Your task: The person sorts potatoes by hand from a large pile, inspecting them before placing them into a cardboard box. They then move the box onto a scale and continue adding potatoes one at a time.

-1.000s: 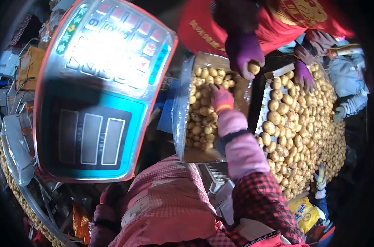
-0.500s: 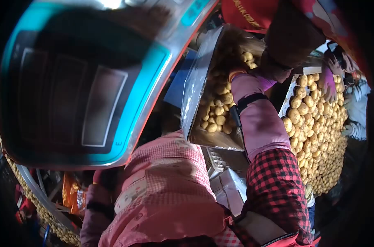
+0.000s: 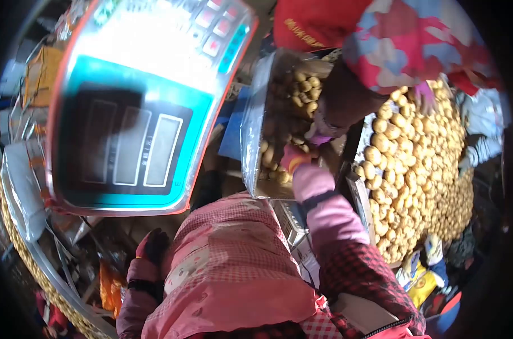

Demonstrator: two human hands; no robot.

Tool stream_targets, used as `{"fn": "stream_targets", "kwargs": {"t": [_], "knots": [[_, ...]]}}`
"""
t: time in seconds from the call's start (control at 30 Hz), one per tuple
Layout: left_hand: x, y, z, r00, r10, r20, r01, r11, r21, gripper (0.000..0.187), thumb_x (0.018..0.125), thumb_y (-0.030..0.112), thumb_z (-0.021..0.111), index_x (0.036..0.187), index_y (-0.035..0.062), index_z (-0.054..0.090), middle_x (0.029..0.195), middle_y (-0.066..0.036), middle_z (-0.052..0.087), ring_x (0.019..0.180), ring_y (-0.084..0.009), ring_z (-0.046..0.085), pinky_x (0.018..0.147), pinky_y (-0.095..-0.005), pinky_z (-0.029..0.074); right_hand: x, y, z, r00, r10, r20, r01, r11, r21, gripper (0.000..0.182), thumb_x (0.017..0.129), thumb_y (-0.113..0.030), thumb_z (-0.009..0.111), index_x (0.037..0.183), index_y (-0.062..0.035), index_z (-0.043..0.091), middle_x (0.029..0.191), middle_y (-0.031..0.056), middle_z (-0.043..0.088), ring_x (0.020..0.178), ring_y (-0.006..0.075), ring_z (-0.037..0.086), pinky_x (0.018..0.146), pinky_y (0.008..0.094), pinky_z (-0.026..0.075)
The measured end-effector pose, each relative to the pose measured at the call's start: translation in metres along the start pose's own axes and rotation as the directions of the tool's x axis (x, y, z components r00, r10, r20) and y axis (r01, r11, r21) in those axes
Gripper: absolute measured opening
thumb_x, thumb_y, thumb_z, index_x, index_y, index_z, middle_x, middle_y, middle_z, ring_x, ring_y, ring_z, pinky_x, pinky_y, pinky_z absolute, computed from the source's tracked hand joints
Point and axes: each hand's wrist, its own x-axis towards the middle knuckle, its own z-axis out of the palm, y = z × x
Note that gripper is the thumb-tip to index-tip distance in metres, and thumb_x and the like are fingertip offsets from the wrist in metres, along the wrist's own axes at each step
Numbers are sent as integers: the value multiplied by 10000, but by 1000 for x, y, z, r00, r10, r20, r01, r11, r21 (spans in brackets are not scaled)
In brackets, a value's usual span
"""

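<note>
My right hand, in a reddish glove with an orange cuff, is inside a plastic-lined box at the potatoes on its near side. Its fingertips are in shadow, so any grip is hidden. Right beside it in the box is another person's purple-gloved hand, reaching from a dark sleeve. My left hand, in a dark and red glove, hangs low beside my pink checked apron, away from the box. Its fingers are too dark to read.
A scale display with a turquoise face looms at upper left. Potatoes cover a large sorting surface at right, where other people's hands work. An orange bag lies at lower left. A blue panel stands beside the box.
My view has shifted, and the scale display now shows its keys. My right hand has drawn back toward the box's near side. More of my left hand has come into sight.
</note>
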Motion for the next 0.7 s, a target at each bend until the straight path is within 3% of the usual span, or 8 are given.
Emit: {"fn": "stream_targets", "kwargs": {"t": [0.07,0.13,0.33,0.4,0.47,0.5,0.6,0.7], "knots": [[25,19,-11,995,-57,78,62,996,-71,420,958,184,480,1354,46,469,1329,-150,517,1187,-272,523,1030,-412,418,-98,-6,-11,936,-70,-344,197,916,349,521,812,-206,733,1292,-82,571,1242,120,628,942,285,668,826,386,530],[52,41,-21,979,-103,174,116,991,-65,437,958,204,467,1366,48,453,1358,-157,492,1222,-281,496,1047,-422,397,-115,2,16,911,-43,-410,404,296,866,576,823,-93,738,1354,-76,515,1207,63,637,855,142,635,741,273,516],[132,113,-23,693,-30,720,-502,696,513,482,957,253,432,1395,53,412,1431,-174,432,1310,-303,430,1090,-449,347,-215,-15,-19,842,168,-513,534,-117,837,621,770,-128,792,1309,24,523,1262,90,597,1133,162,558,995,290,422],[126,151,7,878,-282,388,338,937,-83,490,967,254,407,1418,63,389,1471,-176,385,1343,-303,398,1116,-445,313,-230,-12,-13,839,196,-507,542,-224,810,629,776,-129,789,1325,13,516,1283,95,584,1141,165,555,1008,292,412],[151,161,1,469,18,883,-708,605,364,450,1001,303,335,1373,80,454,1466,-125,410,1361,-266,366,1142,-441,265,-258,-11,-12,819,272,-504,569,-278,774,616,790,-114,775,1333,8,511,1290,93,579,1140,161,554,992,287,424],[146,177,22,441,-26,897,-721,586,371,450,1001,303,335,1373,80,454,1466,-125,410,1361,-266,366,1142,-441,265,-270,-8,-7,810,308,-498,581,-310,753,603,803,-99,761,1340,3,507,1296,91,574,1140,157,553,976,283,436],[112,213,98,937,-337,97,293,905,308,428,1009,331,397,1347,80,477,1363,-113,533,1230,-273,530,1029,-422,431,-296,3,29,813,406,-417,580,-496,647,574,829,-76,733,1348,0,499,1299,80,570,1140,144,549,936,268,462],[143,216,125,904,-401,150,260,791,554,459,989,386,448,1335,88,492,1367,-91,530,1180,-267,560,947,-413,491,-324,13,90,778,549,-304,578,-438,689,535,876,-104,690,1372,-59,494,1202,35,618,1004,111,594,822,235,499]]}}
